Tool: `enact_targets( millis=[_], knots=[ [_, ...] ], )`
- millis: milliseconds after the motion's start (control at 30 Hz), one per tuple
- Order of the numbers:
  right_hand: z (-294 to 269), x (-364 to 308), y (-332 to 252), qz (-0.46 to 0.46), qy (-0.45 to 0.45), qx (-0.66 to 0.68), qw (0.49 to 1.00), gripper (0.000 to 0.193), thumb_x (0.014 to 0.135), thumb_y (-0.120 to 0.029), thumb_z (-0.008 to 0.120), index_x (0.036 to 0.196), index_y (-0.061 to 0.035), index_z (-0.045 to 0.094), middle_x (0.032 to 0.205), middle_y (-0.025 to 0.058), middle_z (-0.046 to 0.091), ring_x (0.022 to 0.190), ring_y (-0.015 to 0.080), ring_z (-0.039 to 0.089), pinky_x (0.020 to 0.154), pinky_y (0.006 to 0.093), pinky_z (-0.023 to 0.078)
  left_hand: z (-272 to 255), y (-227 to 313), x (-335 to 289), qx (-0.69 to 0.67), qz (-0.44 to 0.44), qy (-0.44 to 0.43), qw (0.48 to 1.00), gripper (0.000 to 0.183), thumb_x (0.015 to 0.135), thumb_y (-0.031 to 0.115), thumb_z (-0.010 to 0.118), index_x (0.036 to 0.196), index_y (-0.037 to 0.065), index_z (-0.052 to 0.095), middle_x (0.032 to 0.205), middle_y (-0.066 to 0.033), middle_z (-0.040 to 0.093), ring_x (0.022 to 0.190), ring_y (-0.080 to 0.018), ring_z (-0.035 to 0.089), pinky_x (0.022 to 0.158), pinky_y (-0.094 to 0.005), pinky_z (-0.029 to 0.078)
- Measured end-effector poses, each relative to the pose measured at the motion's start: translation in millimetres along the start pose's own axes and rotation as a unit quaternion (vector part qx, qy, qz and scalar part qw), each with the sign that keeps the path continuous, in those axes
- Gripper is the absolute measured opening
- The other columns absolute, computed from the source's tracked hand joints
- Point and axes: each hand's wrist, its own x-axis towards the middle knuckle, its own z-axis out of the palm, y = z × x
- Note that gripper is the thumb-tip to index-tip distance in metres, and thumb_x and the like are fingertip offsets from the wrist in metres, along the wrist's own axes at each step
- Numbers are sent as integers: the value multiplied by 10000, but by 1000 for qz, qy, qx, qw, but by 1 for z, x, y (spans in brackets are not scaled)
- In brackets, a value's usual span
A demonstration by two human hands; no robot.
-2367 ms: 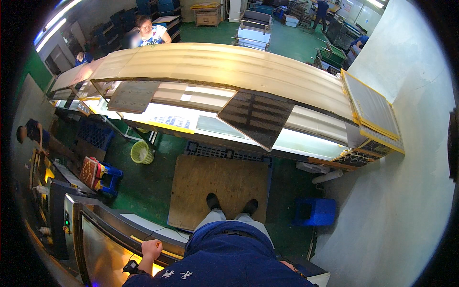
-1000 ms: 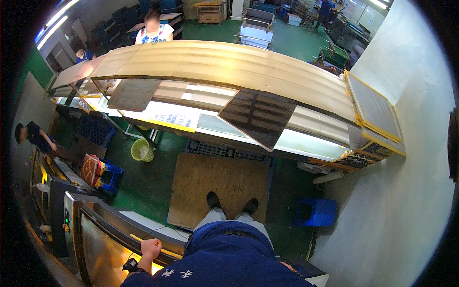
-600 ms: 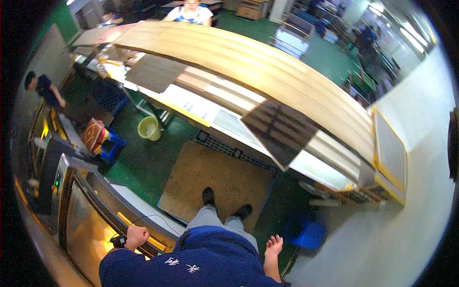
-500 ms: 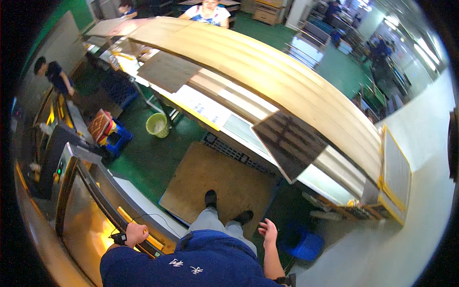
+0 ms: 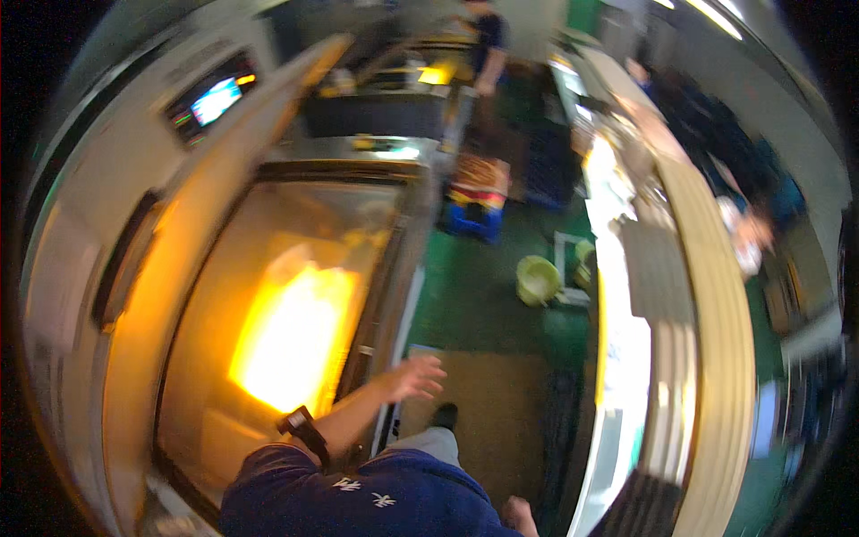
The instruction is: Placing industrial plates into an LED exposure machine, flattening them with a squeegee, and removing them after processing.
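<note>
My left hand (image 5: 414, 379) hangs in the air past the rim of a machine with a glass front panel (image 5: 199, 353), its fingers outstretched and holding nothing. A dark band with a small box (image 5: 304, 433) is strapped around my left forearm. Bright yellow light (image 5: 295, 336) glows behind the glass beside that arm. Low at the bottom edge, my right hand (image 5: 519, 515) shows only in part beside my dark blue shirt; its fingers are smeared and cut off. I see nothing in it. The whole picture is blurred by motion.
A long light bench (image 5: 617, 358) with beige boards (image 5: 716, 358) runs along the right. A brown mat (image 5: 488, 403) lies underfoot. Ahead are a green basket (image 5: 538, 280) and a blue crate (image 5: 475, 221). A lit screen (image 5: 216, 101) is at upper left; a person (image 5: 488, 54) stands at the far end.
The view has swung left toward the machine. My left hand has come off the machine's edge and reaches forward with fingers extended. My right hand is now lower, near the bottom edge.
</note>
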Motion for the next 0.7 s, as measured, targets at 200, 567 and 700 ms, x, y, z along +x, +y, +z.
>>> enact_targets(
  millis=[200, 567, 700],
  knots=[
    [-210, 79, -57, 38, -40, 363, 930, 266, 877, -238, 523, 890, -6, 653, 812, 137, 670, 681, 284, 628, 630, 412, 503, -33, 28, -118, 112, 281, 113, 946, 519, 979, 403, 505, 1397, 97, 464, 1332, -93, 574, 1116, -209, 604, 903, -335, 466],
    [-537, 222, -184, -258, 108, 437, 855, 267, 987, -173, 533, 1147, 25, 615, 871, 104, 678, 772, 178, 659, 626, 312, 539, 16, 218, -330, 95, 864, 382, 314, 570, 975, 408, 529, 1429, 86, 405, 1417, -151, 486, 1316, -295, 458, 1107, -475, 356],
    [-536, 284, -172, -255, -54, 358, 897, 328, 1006, -270, 490, 1155, -9, 621, 977, 105, 699, 796, 183, 659, 619, 324, 526, 67, 263, -356, 23, 904, 260, 338, 584, 943, 402, 562, 1401, 59, 444, 1435, -152, 473, 1380, -331, 377, 1172, -481, 256]
  ],
)
